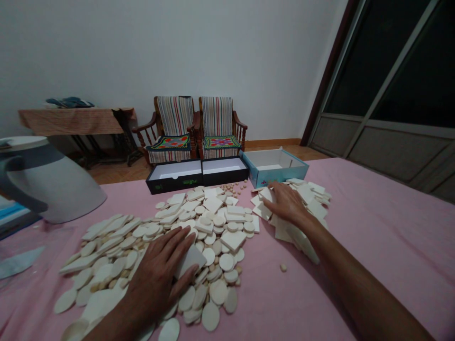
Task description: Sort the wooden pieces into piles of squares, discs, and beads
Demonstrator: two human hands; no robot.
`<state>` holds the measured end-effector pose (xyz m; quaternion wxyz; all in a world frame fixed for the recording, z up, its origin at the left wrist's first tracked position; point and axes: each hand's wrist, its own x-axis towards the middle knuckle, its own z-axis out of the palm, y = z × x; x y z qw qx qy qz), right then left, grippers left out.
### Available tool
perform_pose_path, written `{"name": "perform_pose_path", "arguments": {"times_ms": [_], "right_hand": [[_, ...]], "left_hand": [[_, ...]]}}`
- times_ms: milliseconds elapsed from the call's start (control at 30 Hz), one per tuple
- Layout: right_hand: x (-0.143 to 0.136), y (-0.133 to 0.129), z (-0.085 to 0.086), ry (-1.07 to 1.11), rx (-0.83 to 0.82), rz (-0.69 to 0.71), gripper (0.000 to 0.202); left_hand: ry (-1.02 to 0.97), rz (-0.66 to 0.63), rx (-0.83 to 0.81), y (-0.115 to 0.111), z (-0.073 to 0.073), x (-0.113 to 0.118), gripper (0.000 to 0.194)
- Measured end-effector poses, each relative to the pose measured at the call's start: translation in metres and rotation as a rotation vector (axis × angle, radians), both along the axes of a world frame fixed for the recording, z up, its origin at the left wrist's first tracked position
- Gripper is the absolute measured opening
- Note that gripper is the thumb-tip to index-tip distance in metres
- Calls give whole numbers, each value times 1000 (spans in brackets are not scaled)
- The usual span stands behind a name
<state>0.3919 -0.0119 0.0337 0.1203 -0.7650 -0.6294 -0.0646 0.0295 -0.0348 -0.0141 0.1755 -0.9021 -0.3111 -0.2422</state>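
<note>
My left hand (161, 265) rests on a wide heap of pale wooden-looking pieces, mostly discs (218, 290) and flat squares. Between its thumb and fingers is a white square tile (192, 259), lightly gripped. My right hand (287, 203) reaches over a second pile, made of thin square tiles (317, 208). Its fingers are extended and touch the tiles at the pile's left side, and the palm hides part of them. A lone small wooden bead (283, 267) lies on the pink cloth between the two piles.
Behind the heaps stand a black open box (177, 182) in two sections and a light-blue open box (280, 174). Several small beads (231, 189) lie near them. A grey-white jug (67, 184) is at the left on the pink tablecloth (373, 227). Two chairs (174, 123) stand beyond.
</note>
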Motion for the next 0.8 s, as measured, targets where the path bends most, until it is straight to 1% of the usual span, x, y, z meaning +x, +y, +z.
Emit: {"name": "perform_pose_path", "arguments": {"times_ms": [67, 167, 200, 233, 267, 300, 333, 433, 467, 533, 600, 667, 733, 800], "right_hand": [[22, -1, 6, 3, 73, -109, 40], [53, -3, 8, -52, 181, -334, 40], [60, -3, 7, -65, 221, -381, 41], [64, -3, 6, -70, 261, -398, 41], [64, -2, 3, -65, 292, -380, 41], [61, 0, 1, -43, 308, -323, 39], [55, 2, -3, 1, 304, -230, 36], [21, 9, -16, 222, 191, 147, 24], [7, 11, -22, 288, 147, 262, 23], [-20, 13, -31, 347, 93, 405, 32], [-41, 14, -37, 346, 22, 466, 38], [-53, 14, -39, 320, -70, 471, 31], [-57, 14, -40, 287, -129, 447, 24], [-58, 14, -42, 265, -127, 413, 25]], "left_hand": [[-1, 3, -5, 0, 0, 0, 58], [-7, 0, 0, 0, -1, 0, 58], [-7, -2, 3, 0, -1, 0, 58], [-7, -4, 4, 0, 0, 0, 58], [-8, -6, 5, 0, 0, 0, 58], [-10, -8, 5, 0, 0, 0, 58], [-12, -7, 4, 0, 0, 1, 57], [-18, -5, 5, -1, 2, 3, 56], [-17, -5, 6, -1, 2, 3, 56], [-14, -6, 7, -1, 3, 3, 56], [-11, -7, 11, -1, 2, 3, 56], [-9, -13, 15, -1, 2, 2, 56], [-6, -9, 13, -1, 1, 2, 56], [-2, 2, 8, -1, 1, 1, 57]]}}
